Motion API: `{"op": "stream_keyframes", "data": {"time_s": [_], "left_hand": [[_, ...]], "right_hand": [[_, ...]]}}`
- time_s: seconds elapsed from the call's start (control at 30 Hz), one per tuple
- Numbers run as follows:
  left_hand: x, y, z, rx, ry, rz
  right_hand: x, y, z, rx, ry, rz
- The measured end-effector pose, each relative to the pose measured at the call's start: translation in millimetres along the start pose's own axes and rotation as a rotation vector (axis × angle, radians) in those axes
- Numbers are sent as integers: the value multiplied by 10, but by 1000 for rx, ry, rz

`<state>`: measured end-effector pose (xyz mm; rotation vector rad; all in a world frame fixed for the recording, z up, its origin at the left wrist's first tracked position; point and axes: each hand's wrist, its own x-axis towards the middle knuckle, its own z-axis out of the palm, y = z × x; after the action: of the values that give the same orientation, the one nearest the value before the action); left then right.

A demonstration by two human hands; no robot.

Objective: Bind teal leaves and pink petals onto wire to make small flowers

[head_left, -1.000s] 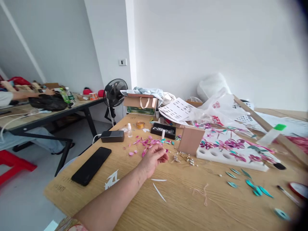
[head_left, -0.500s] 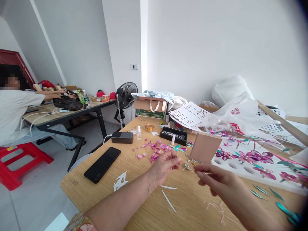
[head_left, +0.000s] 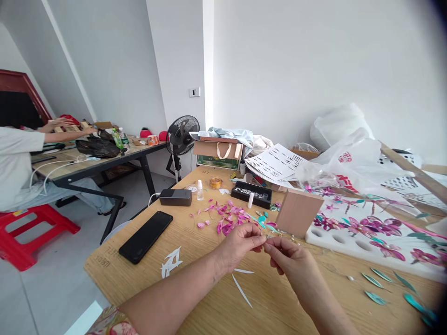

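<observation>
My left hand [head_left: 240, 244] and my right hand [head_left: 288, 256] meet over the wooden table [head_left: 216, 288], fingertips pinched together on a small wire-and-bead flower piece [head_left: 267, 237] that is too small to make out fully. Just beyond the hands lie loose pink petals [head_left: 226, 218] and teal leaves [head_left: 260, 217]. A small brown cardboard box [head_left: 298, 213] stands right behind my right hand.
A black phone [head_left: 145, 236], a power bank [head_left: 175, 197], a small bottle [head_left: 199, 190], a gold wire spool [head_left: 215, 183] and a black bead tray [head_left: 253, 193] lie left and behind. A white foam board [head_left: 370, 232] with pink flowers sits right. Another person [head_left: 17, 163] sits at the far left table.
The view swung left, then steadied. My right hand came into view and moved left to meet my left hand, both now pinching the small piece together.
</observation>
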<state>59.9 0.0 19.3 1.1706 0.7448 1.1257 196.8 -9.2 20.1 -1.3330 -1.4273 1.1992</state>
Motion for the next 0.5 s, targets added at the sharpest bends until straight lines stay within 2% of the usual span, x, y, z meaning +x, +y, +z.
{"op": "stream_keyframes", "data": {"time_s": [0.13,0.3,0.5], "left_hand": [[36,-38,-10,134,0,72],[69,-60,-71,260,6,63],[56,-62,-88,274,18,96]], "right_hand": [[-8,17,27,54,-1,-7],[-18,36,93,170,4,-5],[-27,96,155,256,1,1]]}}
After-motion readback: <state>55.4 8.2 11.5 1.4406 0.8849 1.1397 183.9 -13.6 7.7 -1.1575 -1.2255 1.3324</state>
